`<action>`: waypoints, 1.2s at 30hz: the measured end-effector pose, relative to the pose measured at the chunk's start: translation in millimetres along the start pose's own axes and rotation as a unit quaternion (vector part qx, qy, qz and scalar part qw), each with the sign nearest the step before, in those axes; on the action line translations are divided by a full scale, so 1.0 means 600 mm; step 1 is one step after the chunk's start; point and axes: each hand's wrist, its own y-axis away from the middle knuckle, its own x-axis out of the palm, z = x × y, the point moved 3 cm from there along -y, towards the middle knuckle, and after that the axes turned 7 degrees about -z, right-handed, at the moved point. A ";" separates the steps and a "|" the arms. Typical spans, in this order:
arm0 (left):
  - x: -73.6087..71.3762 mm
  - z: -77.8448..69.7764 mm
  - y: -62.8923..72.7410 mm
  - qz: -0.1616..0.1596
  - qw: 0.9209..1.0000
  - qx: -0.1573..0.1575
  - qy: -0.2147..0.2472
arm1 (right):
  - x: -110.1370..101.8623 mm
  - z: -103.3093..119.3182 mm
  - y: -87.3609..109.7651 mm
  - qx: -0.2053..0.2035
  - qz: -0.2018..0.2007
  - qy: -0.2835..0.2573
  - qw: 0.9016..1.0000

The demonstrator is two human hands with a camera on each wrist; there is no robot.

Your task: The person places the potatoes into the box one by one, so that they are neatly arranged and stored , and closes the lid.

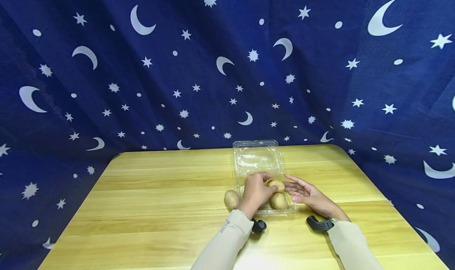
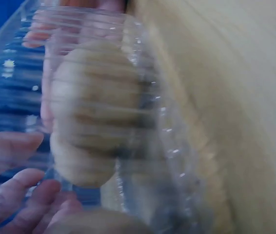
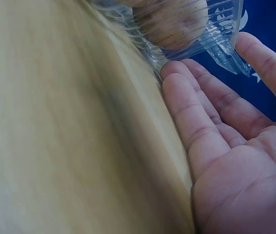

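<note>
A clear plastic clamshell box lies with its lid thrown back. Inside its right part sit two potatoes, a nearer one and one behind it. My left hand reaches over the box, its thumb beside the rear potato; the left wrist view, blurred, shows its bent fingers with a gap between them and the thumb. At the box's right side is my right hand, fingers extended, the fingertips close against the clear wall. Another potato rests on the table left of the box.
The wooden table runs back to a dark blue curtain printed with white moons and stars. Black wrist cameras, one at the left wrist and one at the right, hang low over the tabletop.
</note>
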 end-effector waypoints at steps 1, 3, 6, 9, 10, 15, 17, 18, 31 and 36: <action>-0.002 -0.001 0.000 0.003 1.000 -0.002 -0.002 | 0.000 0.000 0.000 0.000 -0.001 0.001 1.000; -0.008 -0.003 0.001 0.011 1.000 -0.005 -0.007 | 0.000 0.000 0.000 -0.006 -0.001 0.006 1.000; -0.017 -0.004 0.002 0.024 1.000 -0.006 -0.016 | 0.000 0.000 -0.001 -0.013 0.003 0.009 1.000; -0.028 -0.006 0.001 0.039 0.999 -0.006 -0.006 | 0.001 -0.001 -0.002 -0.015 0.006 0.011 1.000; -0.032 -0.007 0.000 0.045 0.999 -0.005 0.000 | 0.001 -0.001 -0.002 -0.014 0.006 0.011 1.000; -0.048 -0.009 -0.003 0.070 0.997 0.014 0.038 | 0.002 0.003 -0.002 -0.011 0.006 0.012 1.000; -0.054 -0.008 -0.004 0.082 0.995 0.021 0.056 | 0.003 0.005 -0.002 -0.011 0.005 0.013 1.000; -0.056 -0.007 -0.003 0.089 0.993 0.024 0.068 | 0.003 0.006 -0.002 -0.009 0.005 0.013 1.000; -0.077 0.005 0.011 0.183 0.963 0.099 0.173 | -0.001 0.000 0.000 0.016 -0.012 0.025 0.999; -0.093 0.008 0.018 0.196 0.957 0.094 0.191 | 0.002 0.002 -0.001 0.010 -0.009 0.024 1.000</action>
